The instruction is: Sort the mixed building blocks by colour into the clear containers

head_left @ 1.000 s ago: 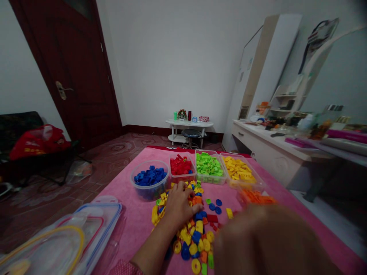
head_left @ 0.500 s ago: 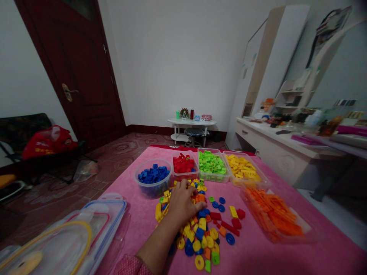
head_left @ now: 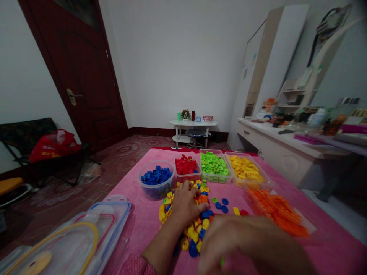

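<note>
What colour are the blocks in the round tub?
Blue; the blocks in the round tub show clearly in the head view.

Both hands in view: left extended, right close under the camera.
Your left hand (head_left: 186, 204) lies palm down, fingers loosely spread and slightly bent, thumb out to its right. The bare left forearm (head_left: 162, 244) runs straight back from it to a pink sleeve (head_left: 137, 266). Your right hand (head_left: 246, 244) sits just right of the left and nearer you, back upward and heavily blurred; finger pose unreadable.
</note>
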Tool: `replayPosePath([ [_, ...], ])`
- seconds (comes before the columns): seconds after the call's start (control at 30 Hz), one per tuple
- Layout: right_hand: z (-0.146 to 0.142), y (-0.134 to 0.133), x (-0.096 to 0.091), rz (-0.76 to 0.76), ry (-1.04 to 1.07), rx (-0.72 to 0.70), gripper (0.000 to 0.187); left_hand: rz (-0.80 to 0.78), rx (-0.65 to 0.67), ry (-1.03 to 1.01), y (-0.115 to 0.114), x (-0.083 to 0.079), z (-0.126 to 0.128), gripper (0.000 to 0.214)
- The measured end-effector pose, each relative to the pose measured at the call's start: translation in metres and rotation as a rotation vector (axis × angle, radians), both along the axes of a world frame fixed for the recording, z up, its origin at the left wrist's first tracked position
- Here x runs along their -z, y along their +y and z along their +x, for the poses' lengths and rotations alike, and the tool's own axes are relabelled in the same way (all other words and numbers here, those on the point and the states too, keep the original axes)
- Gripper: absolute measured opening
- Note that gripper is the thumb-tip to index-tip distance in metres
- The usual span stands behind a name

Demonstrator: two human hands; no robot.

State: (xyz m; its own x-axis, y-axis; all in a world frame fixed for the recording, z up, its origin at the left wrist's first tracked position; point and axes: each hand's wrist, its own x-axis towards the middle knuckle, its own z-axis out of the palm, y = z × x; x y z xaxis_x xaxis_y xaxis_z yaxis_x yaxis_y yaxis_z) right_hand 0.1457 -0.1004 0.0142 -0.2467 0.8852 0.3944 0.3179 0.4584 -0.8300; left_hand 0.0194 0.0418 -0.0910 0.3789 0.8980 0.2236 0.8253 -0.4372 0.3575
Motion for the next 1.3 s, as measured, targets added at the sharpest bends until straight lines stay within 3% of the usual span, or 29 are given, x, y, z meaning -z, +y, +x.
replayPosePath([
  [0.1,-0.003,0.039,0.003,-0.041,0.022,0.123,0.013,-0.001,-0.013,0.021,-0.002,-0.002,0.001,0.040],
  [0.23,0.017,0.097,0.057,0.052,-0.123,0.377,0.019,0.049,-0.002,-0.004,-0.004,-0.001,0.002,0.043],
  [0.33,0.031,0.115,0.101,0.030,-0.276,0.379,0.033,0.049,-0.005,0.000,-0.004,-0.001,0.002,0.036],
  [0.43,0.033,0.116,0.123,0.003,-0.331,0.326,0.030,0.025,-0.006,0.001,-0.003,-0.001,0.001,0.033],
  [1.3,0.025,0.108,0.127,0.069,-0.404,0.320,0.025,0.006,0.012,0.008,-0.003,-0.001,0.000,0.033],
])
